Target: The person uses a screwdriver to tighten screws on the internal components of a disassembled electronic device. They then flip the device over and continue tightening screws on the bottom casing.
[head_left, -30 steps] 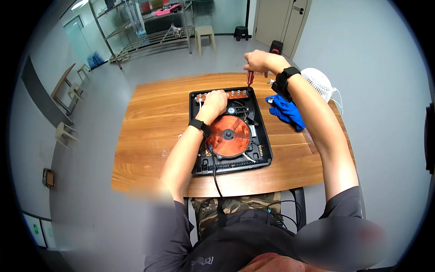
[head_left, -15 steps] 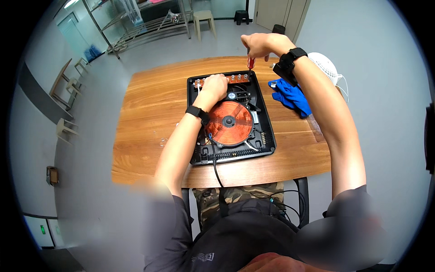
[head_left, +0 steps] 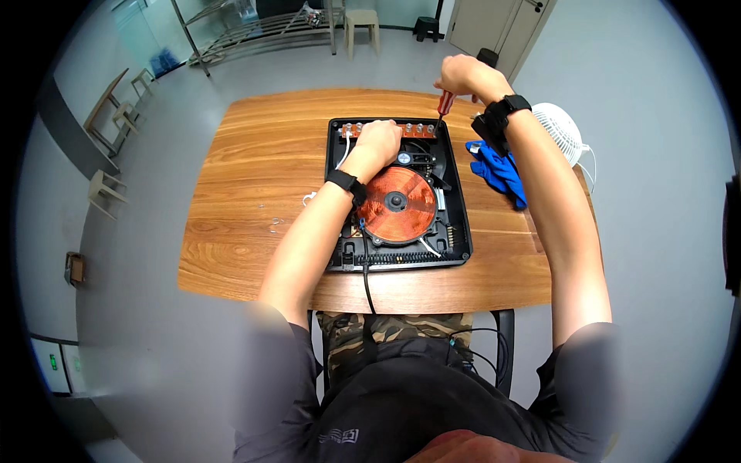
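An opened black appliance housing (head_left: 463, 208) lies on the wooden table, showing a round copper-coloured coil (head_left: 409, 216), wires and a cable leaving its front. My left hand (head_left: 378, 143) is closed over the orange board strip (head_left: 417, 130) along the back edge, its fingertips hidden, so what it grips is unclear. My right hand (head_left: 467, 77) is closed on a red-handled screwdriver (head_left: 444, 102), held upright at a slight tilt with its tip at the strip's right end, by the housing's back right corner.
A blue cloth (head_left: 498, 174) and a white fan (head_left: 557, 127) sit on the table (head_left: 224, 177) to the right. Small loose clear bits lie left of the housing. Stools (head_left: 363, 27), a metal rack (head_left: 270, 27) and a door stand beyond.
The view has shifted, so table and housing appear higher in it. Both hands stay at the back of the housing, the screwdriver still at the right end of the strip.
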Demonstrator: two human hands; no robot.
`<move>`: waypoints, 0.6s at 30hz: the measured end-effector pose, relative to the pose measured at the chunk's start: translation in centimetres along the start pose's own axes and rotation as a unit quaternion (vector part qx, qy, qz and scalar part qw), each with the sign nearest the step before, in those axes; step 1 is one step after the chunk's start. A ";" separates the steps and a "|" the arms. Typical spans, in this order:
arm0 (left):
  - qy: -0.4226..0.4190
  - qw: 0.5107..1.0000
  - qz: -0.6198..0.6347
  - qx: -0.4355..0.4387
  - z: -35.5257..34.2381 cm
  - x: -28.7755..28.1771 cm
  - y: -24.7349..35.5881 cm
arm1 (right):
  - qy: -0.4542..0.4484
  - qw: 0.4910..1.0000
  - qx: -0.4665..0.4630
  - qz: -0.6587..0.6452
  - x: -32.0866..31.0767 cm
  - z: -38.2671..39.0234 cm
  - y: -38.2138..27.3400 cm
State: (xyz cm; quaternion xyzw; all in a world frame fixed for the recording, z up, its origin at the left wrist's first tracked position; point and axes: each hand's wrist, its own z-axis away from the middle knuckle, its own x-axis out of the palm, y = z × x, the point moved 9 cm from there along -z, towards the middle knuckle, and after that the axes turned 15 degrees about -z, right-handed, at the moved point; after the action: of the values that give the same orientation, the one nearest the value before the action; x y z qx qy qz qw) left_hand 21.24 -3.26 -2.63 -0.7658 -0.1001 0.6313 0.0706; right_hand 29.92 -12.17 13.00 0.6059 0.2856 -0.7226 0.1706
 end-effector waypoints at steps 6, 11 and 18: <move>0.006 1.000 0.015 -0.001 -0.7 -0.1 0.2 | -0.043 0.998 0.016 0.043 -0.3 0.4 1.9; 0.027 0.999 0.022 0.000 -0.4 -0.2 -0.1 | -0.045 0.997 -0.053 -0.025 -1.0 1.3 0.9; 0.001 1.000 0.029 -0.008 -0.2 -0.3 -0.1 | -0.076 0.993 -0.073 -0.058 -0.2 0.5 0.0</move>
State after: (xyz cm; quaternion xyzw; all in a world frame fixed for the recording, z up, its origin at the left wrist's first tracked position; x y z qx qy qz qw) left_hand 21.42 -3.29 -2.23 -0.7695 -0.0828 0.6316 0.0465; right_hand 29.58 -12.55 13.26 0.5174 0.3580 -0.7528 0.1935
